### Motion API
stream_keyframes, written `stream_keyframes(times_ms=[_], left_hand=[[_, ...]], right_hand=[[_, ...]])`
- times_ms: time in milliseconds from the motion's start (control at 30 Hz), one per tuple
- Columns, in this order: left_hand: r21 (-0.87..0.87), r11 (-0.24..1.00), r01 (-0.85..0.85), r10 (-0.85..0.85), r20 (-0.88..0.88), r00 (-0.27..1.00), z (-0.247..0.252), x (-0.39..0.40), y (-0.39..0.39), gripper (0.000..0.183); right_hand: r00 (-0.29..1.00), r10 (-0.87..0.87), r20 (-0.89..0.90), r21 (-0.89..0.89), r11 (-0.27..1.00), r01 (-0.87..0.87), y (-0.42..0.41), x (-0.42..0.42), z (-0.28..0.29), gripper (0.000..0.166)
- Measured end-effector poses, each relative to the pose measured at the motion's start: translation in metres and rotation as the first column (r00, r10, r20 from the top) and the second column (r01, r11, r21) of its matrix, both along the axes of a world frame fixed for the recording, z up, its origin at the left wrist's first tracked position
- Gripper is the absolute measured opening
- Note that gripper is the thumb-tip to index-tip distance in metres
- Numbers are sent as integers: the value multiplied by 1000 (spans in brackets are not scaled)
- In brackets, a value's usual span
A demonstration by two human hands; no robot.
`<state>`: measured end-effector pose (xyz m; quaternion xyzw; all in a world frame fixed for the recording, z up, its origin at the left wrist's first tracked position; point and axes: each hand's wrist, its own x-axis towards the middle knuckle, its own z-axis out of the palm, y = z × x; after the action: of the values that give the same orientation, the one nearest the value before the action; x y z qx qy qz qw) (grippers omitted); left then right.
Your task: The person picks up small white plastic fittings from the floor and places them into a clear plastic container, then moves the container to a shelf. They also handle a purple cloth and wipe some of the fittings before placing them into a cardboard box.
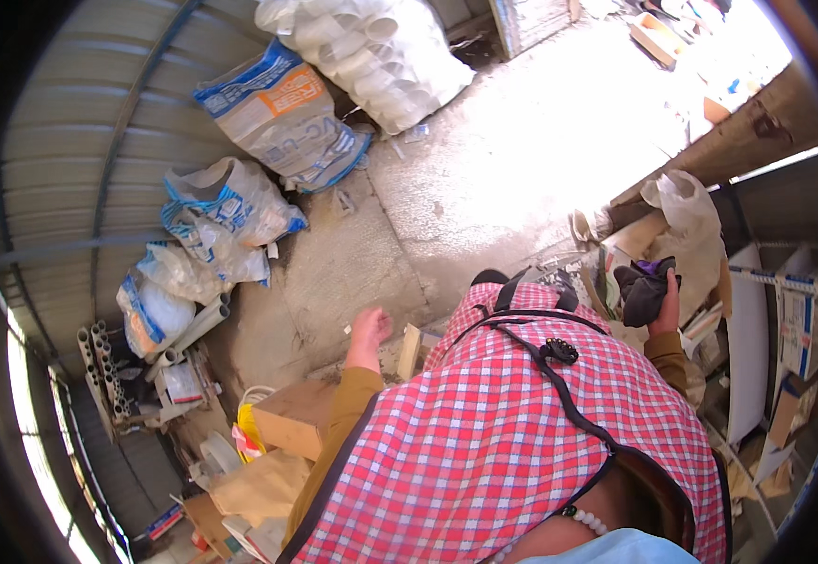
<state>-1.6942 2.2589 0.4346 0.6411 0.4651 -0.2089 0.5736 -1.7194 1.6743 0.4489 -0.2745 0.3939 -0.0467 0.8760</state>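
My right hand (666,303), at the right, is closed around a bundle of dark cloth (640,290) with a purple part; whether it is a pair of gloves I cannot tell. Out in front of the body on the left, my left hand (372,328) holds nothing, its fingers loosely curled above the concrete floor (324,282). A red and white checked apron (508,423) with black ties covers the body between the two hands. Just right of my left hand stands a small wooden box or block (412,351).
Printed plastic sacks (289,120) and a large bag of white pipe fittings (381,63) line the metal wall. Pipes (201,326) lie left, cardboard boxes (292,419) stand lower left. Metal shelving (779,278) and a clear plastic bag (687,211) are at the right.
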Motion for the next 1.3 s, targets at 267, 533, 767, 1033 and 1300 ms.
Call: stream_keyframes(times_ms=[267, 533, 767, 1033, 1300], left_hand=[[-40, 984, 174, -176, -82, 981, -51, 39, 36, 20], [194, 666, 721, -665, -284, 691, -133, 248, 100, 21], [453, 278, 847, -901, -183, 393, -142, 537, 58, 22], [641, 360, 678, -912, 394, 112, -74, 758, -133, 20], [502, 46, 864, -890, 413, -192, 7, 871, -277, 24]], right_hand=[[1000, 30, 7, -88, 996, -30, 9, 87, -8, 39], [945, -326, 10, -302, 900, 314, 28, 200, -91, 38], [863, -504, -20, -286, 830, 478, 92, 326, -79, 34], [855, -519, 4, -340, 803, 489, 52, 493, -100, 33], [882, -348, 318, -127, 906, 403, 49, 686, -21, 34]])
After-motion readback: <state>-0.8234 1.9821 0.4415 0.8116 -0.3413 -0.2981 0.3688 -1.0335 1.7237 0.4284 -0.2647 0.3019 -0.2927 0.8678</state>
